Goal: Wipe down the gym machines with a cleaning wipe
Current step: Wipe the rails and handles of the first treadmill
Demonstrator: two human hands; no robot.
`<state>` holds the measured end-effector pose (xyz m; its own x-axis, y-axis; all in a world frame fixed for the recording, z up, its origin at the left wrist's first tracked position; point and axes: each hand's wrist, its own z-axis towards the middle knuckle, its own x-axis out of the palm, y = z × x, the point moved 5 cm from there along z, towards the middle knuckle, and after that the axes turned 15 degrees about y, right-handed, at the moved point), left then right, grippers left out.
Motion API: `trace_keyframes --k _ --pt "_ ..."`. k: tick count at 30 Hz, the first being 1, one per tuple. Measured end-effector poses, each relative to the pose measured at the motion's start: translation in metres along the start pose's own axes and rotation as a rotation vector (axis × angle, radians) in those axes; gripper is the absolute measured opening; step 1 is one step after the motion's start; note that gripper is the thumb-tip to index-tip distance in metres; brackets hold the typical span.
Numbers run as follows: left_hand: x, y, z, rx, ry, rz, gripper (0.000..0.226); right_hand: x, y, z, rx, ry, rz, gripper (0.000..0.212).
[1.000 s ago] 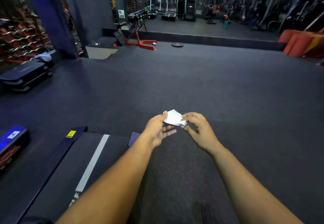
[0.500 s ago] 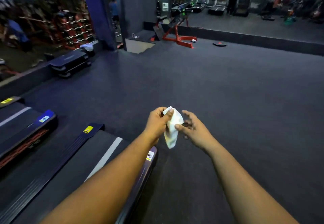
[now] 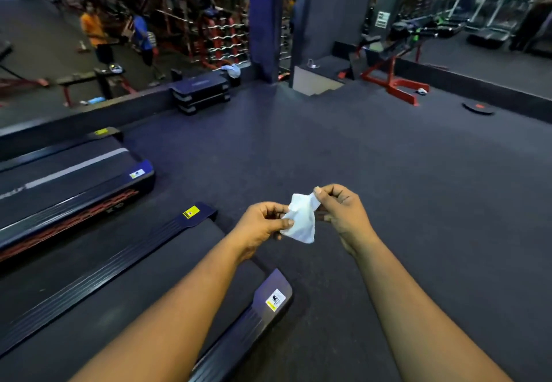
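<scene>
While half a second ago the wipe [image 3: 301,220] hung from the left hand [image 3: 263,226], both hands now pinch it, right hand [image 3: 343,214] pulling a corner, spreading it above the floor beside the treadmill [image 3: 167,262]; wiping seems near.

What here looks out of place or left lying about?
A light cloth lies crumpled on the stacked step platforms, and a small pale item lies on the floor by the red bench frame. Both hands hold the wipe normally.
</scene>
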<state>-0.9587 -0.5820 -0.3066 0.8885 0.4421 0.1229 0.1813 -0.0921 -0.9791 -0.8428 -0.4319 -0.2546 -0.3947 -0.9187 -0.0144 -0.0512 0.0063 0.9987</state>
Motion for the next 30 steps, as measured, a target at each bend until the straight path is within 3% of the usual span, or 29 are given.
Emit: trace_keyframes --k 3,8,10,13,15,19,25,30 --pt "-0.025 -0.005 0.011 -0.035 -0.042 0.028 0.013 0.006 0.010 0.041 -0.035 0.038 -0.122 0.023" --pt "-0.050 -0.027 0.025 0.030 -0.137 -0.314 0.015 0.036 0.029 0.112 -0.059 0.199 -0.169 0.028" --pt "-0.061 -0.032 0.031 0.064 -0.204 -0.342 0.019 0.051 0.027 0.140 -0.064 0.305 -0.168 0.025" --pt "-0.084 -0.031 0.034 0.082 -0.447 -0.246 0.025 0.070 0.015 0.177 -0.049 0.426 -0.088 0.018" --pt "-0.097 -0.032 0.025 0.134 -0.640 -0.166 0.019 0.084 0.004 0.197 -0.001 0.487 -0.105 0.033" --pt "-0.103 -0.041 -0.002 0.194 -0.867 -0.010 0.018 0.127 -0.011 0.213 0.060 0.705 -0.262 0.055" --pt "-0.103 -0.036 -0.081 0.236 -1.213 -0.014 0.019 0.216 -0.016 0.186 0.144 1.083 -0.200 0.034" --pt "-0.114 -0.004 -0.173 0.260 -1.547 -0.073 0.015 0.302 -0.028 0.147 0.109 1.148 -0.201 0.006"
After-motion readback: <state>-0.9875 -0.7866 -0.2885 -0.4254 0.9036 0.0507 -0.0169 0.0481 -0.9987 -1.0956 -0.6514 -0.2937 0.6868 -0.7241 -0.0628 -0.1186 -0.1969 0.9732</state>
